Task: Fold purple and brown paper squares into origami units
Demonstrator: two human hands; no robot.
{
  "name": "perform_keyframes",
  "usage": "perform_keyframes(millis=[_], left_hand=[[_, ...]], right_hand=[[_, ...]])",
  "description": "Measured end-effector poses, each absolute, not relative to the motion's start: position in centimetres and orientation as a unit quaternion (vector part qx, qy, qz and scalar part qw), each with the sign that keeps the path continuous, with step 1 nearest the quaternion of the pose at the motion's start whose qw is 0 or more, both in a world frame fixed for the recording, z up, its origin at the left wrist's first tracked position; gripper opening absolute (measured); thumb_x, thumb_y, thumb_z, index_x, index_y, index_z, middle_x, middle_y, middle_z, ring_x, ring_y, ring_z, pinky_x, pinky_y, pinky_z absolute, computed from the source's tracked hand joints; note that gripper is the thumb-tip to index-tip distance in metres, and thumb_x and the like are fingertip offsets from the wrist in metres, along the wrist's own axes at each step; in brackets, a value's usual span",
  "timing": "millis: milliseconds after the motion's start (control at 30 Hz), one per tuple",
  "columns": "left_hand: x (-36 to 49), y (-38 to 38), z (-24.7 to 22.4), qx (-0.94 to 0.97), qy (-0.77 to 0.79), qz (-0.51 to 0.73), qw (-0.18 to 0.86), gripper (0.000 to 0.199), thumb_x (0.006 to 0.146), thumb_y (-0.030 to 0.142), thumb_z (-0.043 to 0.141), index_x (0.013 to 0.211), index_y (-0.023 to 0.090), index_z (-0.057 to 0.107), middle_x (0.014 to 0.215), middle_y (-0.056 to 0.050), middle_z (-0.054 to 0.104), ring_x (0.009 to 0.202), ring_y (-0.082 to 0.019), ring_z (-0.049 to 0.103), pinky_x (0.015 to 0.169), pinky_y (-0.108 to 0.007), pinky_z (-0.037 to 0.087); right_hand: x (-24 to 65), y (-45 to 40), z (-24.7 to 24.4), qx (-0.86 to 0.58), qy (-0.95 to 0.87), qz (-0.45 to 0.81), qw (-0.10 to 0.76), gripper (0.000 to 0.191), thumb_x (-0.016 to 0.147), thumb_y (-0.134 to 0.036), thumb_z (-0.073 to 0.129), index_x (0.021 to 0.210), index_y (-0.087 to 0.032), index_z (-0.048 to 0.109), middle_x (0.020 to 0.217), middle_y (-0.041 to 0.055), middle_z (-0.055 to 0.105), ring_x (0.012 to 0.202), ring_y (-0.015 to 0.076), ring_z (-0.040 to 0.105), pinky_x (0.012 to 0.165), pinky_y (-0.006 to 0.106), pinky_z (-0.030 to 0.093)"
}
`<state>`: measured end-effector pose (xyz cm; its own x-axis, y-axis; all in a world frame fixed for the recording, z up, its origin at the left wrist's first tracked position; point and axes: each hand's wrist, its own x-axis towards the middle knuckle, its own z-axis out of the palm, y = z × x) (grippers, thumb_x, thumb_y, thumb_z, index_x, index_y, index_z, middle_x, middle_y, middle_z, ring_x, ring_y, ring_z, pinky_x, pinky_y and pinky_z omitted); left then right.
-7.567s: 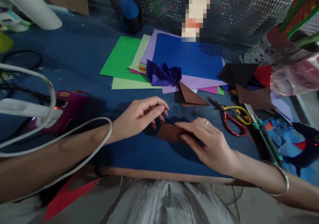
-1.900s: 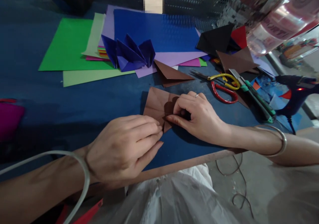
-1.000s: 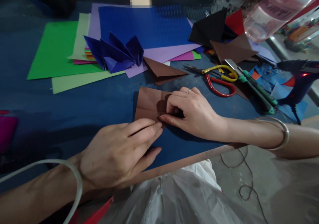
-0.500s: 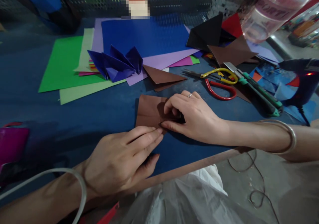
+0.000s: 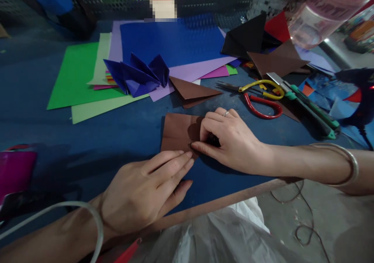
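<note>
A small piece of brown paper (image 5: 178, 132) lies flat on the blue tabletop in front of me, its right side hidden by fingers. My left hand (image 5: 146, 189) rests on the near edge of this paper, fingers stretched out and lying flat, thumb apart. At the right side, my right hand (image 5: 230, 142) has curled fingers and its thumb set on the paper, holding it there. Just beyond lies a folded brown paper triangle (image 5: 195, 91). Folded dark-blue paper (image 5: 137, 78) stands to the left of that.
Scissors (image 5: 263, 95) and a utility knife (image 5: 304, 107) lie to the right. Behind are a blue sheet (image 5: 172, 41), a green sheet (image 5: 73, 80) and folded black paper (image 5: 245, 37). A clear bottle (image 5: 318, 21) stands back right; a glue gun (image 5: 358, 95) is at the right edge.
My right thumb and fingertips have shifted slightly to the right along the brown paper, baring more of it. My left hand stays pressed on the near edge. The whole view has shifted slightly.
</note>
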<state>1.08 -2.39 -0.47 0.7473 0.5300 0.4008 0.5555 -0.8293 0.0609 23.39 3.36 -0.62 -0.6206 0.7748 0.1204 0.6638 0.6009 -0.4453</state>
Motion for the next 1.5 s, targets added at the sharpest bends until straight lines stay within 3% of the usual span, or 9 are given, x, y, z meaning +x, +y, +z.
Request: perform_keyframes(millis=[433, 567, 633, 800, 1133, 1500], left_hand=[[1.1, -2.4, -0.6, -0.935, -0.293, -0.193, 0.054, 0.030, 0.105, 0.022, 0.047, 0.110, 0.008, 0.073, 0.109, -0.005, 0.080, 0.098, -0.017, 0.075, 0.077, -0.027, 0.062], [1.1, -2.4, -0.5, -0.936, -0.291, -0.193, 0.043, 0.029, 0.105, 0.023, 0.049, 0.113, 0.007, 0.072, 0.112, -0.005, 0.080, 0.100, -0.018, 0.074, 0.078, -0.028, 0.062], [1.1, -2.3, -0.4, -0.938, -0.286, -0.192, 0.038, 0.029, 0.105, 0.022, 0.049, 0.112, 0.007, 0.072, 0.112, -0.005, 0.080, 0.100, -0.018, 0.074, 0.078, -0.028, 0.062], [0.9, -2.1, -0.2, -0.944, -0.276, -0.179, 0.026, 0.029, 0.106, 0.023, 0.045, 0.110, 0.013, 0.073, 0.113, -0.001, 0.080, 0.101, -0.017, 0.074, 0.078, -0.027, 0.062], [0.7, -2.3, -0.5, -0.935, -0.300, -0.185, 0.021, 0.026, 0.103, 0.021, 0.050, 0.111, 0.012, 0.073, 0.111, 0.000, 0.080, 0.097, -0.015, 0.074, 0.077, -0.025, 0.061], [0.7, -2.1, -0.5, -0.939, -0.283, -0.192, 0.031, 0.020, 0.097, 0.021, 0.063, 0.111, 0.012, 0.074, 0.110, -0.005, 0.080, 0.098, -0.018, 0.075, 0.079, -0.027, 0.063]], right_hand=[[23.3, 3.4, -0.6, -0.410, -0.878, 0.188, 0.157, 0.027, 0.095, -0.034, 0.065, 0.076, -0.020, 0.054, 0.082, 0.0009, 0.063, 0.081, 0.0188, 0.048, 0.076, 0.035, 0.026], [23.4, 3.4, -0.8, -0.418, -0.868, 0.205, 0.171, 0.017, 0.091, -0.032, 0.069, 0.094, -0.020, 0.058, 0.086, 0.0009, 0.065, 0.084, 0.0198, 0.052, 0.077, 0.034, 0.028], [23.6, 3.4, -0.8, -0.422, -0.864, 0.209, 0.179, 0.023, 0.089, -0.029, 0.071, 0.105, -0.019, 0.057, 0.089, 0.0013, 0.065, 0.087, 0.0207, 0.054, 0.078, 0.034, 0.030], [24.1, 3.5, -0.8, -0.407, -0.873, 0.206, 0.174, 0.026, 0.090, -0.023, 0.067, 0.112, -0.019, 0.055, 0.099, 0.0040, 0.067, 0.093, 0.0220, 0.056, 0.080, 0.034, 0.033], [25.0, 4.2, -0.8, -0.376, -0.884, 0.227, 0.163, 0.017, 0.094, -0.011, 0.054, 0.110, -0.018, 0.054, 0.103, 0.0065, 0.066, 0.096, 0.0216, 0.056, 0.080, 0.034, 0.034], [25.2, 3.8, -1.1, -0.327, -0.906, 0.188, 0.190, 0.019, 0.097, -0.010, 0.049, 0.102, -0.020, 0.064, 0.106, 0.0064, 0.069, 0.092, 0.0216, 0.053, 0.079, 0.036, 0.032]])
